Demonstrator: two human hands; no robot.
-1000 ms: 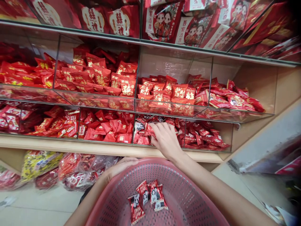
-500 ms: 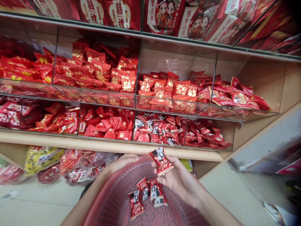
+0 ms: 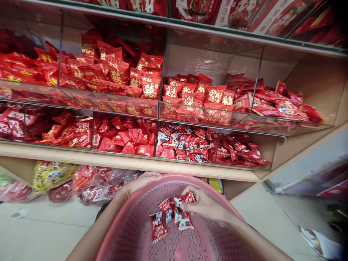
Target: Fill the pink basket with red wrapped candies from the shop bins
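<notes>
A pink perforated plastic basket (image 3: 122, 217) is tilted toward me in front of the shelves. My left hand (image 3: 141, 185) grips its far left rim; the fingertips are partly hidden behind it. Inside the basket, my right hand (image 3: 202, 204) pinches a small red candy packet (image 3: 189, 197) with white lettering, thumb and fingers closed on it. Just below and left of that hand lie several similar red packets with black-and-white printed figures, among them one red packet (image 3: 158, 227) at the left of the group.
Clear-walled shelf bins hold heaps of red packets, including matching figure-printed packets (image 3: 182, 141) in the lower row. A wooden shelf edge (image 3: 108, 159) runs just beyond the basket. Plastic bags of sweets (image 3: 94, 185) sit on the tiled floor (image 3: 40, 235) at left.
My right hand has moved down into the basket with the candy packet, which was above the rim before. The view has tipped slightly downward; my left hand stays on the rim.
</notes>
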